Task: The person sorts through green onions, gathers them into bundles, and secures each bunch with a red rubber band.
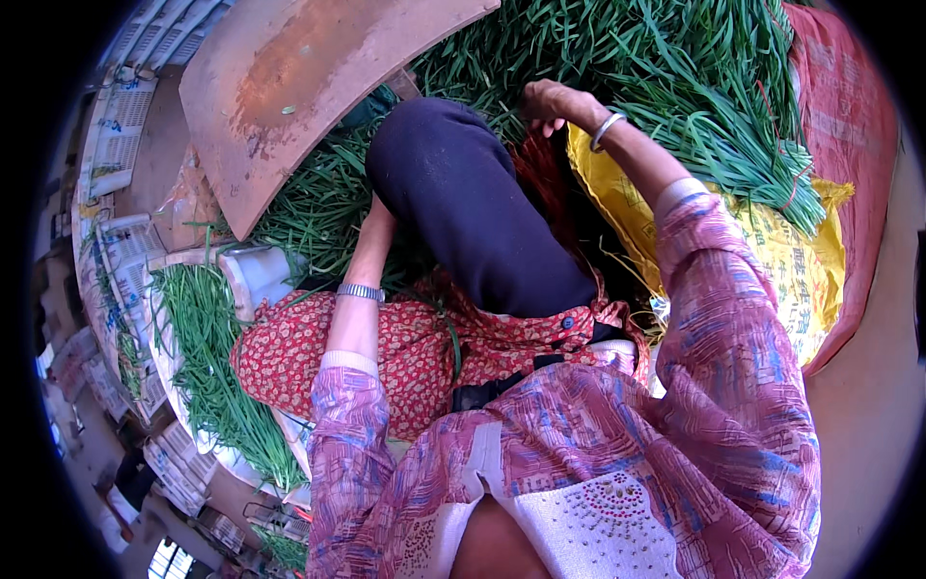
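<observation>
My left hand (380, 208) reaches down beside my raised knee in dark trousers (453, 183). The knee hides its fingers, and long green leafy stalks (318, 198), like garlic chives, lie around it. Farther off to the right, my right hand (558, 102) hangs over the edge of a big heap of the same greens (598, 48). Its fingers are curled in, and what they hold, if anything, does not show. Just below it are thin dark red strands (542, 174). A tied bundle of greens (762, 164) lies right of this hand, on a yellow printed sack (772, 270).
A brown board (289, 96) stands tilted at the far left. A red woven sack (849, 145) borders the heap on the right. Loose greens (217, 357) fill a pale container at left, near white plastic crates (125, 125). Red flowered cloth (289, 352) covers my lap.
</observation>
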A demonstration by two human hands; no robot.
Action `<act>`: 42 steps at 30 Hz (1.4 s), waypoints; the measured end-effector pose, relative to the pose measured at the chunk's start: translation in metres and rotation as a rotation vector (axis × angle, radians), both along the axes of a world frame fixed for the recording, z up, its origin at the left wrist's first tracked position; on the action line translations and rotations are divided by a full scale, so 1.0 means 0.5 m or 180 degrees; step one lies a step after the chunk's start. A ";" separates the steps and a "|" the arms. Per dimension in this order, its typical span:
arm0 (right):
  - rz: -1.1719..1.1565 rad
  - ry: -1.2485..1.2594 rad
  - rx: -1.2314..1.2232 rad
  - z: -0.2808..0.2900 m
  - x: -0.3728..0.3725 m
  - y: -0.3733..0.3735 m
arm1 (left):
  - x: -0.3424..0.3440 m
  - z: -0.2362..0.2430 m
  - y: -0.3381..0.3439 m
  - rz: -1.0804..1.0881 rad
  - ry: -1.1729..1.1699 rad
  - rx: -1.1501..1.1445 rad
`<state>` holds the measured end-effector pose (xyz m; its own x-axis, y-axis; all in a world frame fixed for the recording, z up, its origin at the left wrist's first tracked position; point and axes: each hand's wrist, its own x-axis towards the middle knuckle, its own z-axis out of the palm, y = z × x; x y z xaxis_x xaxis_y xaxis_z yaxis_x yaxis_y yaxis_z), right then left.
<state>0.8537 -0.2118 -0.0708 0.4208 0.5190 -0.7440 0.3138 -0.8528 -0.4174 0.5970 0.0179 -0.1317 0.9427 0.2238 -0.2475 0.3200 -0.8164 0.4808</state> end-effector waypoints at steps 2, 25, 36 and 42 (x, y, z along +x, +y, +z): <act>-0.0062 -0.0716 -0.0035 -0.172 0.012 -0.086 | 0.015 -0.075 -0.023 -0.0235 -0.0009 0.0468; -0.1718 -0.1707 0.1036 -0.331 -0.141 -0.132 | -0.067 -0.117 0.084 -0.0010 0.0629 0.0931; -0.1970 -0.1355 0.3750 0.118 -0.166 0.044 | -0.071 0.030 -0.052 0.0567 0.0283 0.0910; -0.0713 -0.1481 0.4405 0.423 -0.091 0.220 | -0.236 0.282 -0.082 0.1524 -0.1313 -0.0588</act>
